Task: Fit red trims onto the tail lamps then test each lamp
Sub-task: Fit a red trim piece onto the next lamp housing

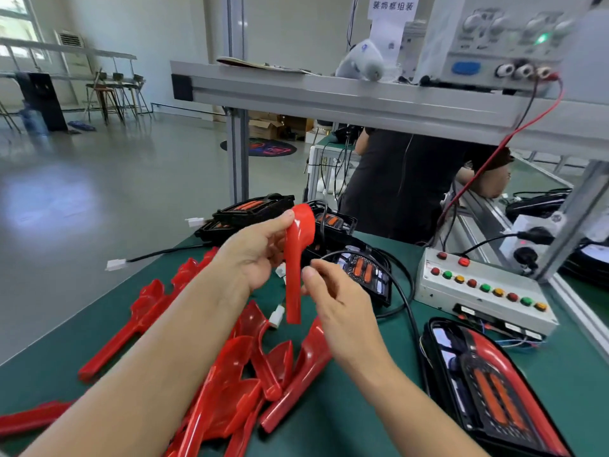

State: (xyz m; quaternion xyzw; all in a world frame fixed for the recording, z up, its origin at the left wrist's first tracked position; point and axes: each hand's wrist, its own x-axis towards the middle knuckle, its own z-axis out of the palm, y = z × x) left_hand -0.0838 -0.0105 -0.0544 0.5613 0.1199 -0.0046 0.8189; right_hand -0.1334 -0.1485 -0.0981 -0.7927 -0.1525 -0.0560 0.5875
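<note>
Red trim held up over a pretty crowded worktop [346,433]

Loose trims [250,367] were piled at left; left hand [253,255] gripped the red trim [294,258], right hand [329,291] pinched its edge, unfitted lamps [329,225] behind, button box [478,288] and finished lamp [487,390] right.

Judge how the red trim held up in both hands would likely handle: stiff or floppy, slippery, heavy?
The red trim hangs straight below the left hand without sagging, so it is probably stiff. Its glossy surface suggests it may be slippery. The left hand and the right hand pinch it with fingertips only, so it likely weighs little.
</note>
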